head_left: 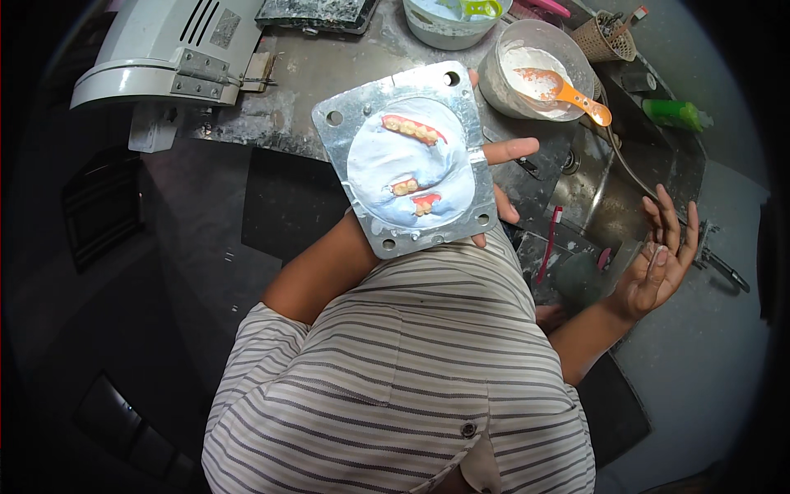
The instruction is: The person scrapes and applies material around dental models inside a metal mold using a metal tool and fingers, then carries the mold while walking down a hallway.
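Note:
My left hand supports a square metal denture flask half from beneath. Its fingers stick out past the flask's right edge, and the palm is hidden under the metal. Pale bluish-white plaster fills the round middle of the flask. Set in it are a long row of teeth on pink base and two short groups of teeth, one group just above the other. Away to the right, near the sink, my right hand is raised with nothing in it, its fingers apart and slightly curled.
Beyond the flask stands a clear tub of white powder holding an orange scoop. Another tub sits behind it. A white machine occupies the far left. At right are a sink, a red toothbrush and a wicker basket.

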{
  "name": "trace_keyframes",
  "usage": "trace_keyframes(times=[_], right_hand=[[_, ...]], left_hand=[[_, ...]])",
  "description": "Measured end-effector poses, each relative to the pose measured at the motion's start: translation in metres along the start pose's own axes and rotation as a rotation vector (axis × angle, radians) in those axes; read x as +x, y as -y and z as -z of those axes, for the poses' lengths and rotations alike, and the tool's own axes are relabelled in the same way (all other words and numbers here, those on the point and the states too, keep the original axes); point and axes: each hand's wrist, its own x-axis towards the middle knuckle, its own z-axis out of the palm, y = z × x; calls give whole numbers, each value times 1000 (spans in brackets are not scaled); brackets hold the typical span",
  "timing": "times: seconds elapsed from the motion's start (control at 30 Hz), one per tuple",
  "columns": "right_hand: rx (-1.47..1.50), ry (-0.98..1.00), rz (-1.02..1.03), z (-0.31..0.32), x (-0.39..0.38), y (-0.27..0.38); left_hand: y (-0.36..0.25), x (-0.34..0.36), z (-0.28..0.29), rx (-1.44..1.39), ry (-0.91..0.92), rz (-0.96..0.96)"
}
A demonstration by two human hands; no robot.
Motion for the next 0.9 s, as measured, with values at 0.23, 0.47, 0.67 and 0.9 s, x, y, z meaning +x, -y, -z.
trace_keyframes(times=[0.23, 0.47, 0.67, 0.9], right_hand=[[2, 10, -10, 0, -2, 2], [4, -3, -12, -2, -4, 1], [6, 3, -23, 1, -6, 0], [12, 22, -38, 4, -7, -2]], left_hand=[[4, -4, -4, -42, -66, -47], [8, -8, -4, -26, -87, -55], [8, -7, 0, -25, -84, -49], [8, -7, 12, -39, 33, -37]])
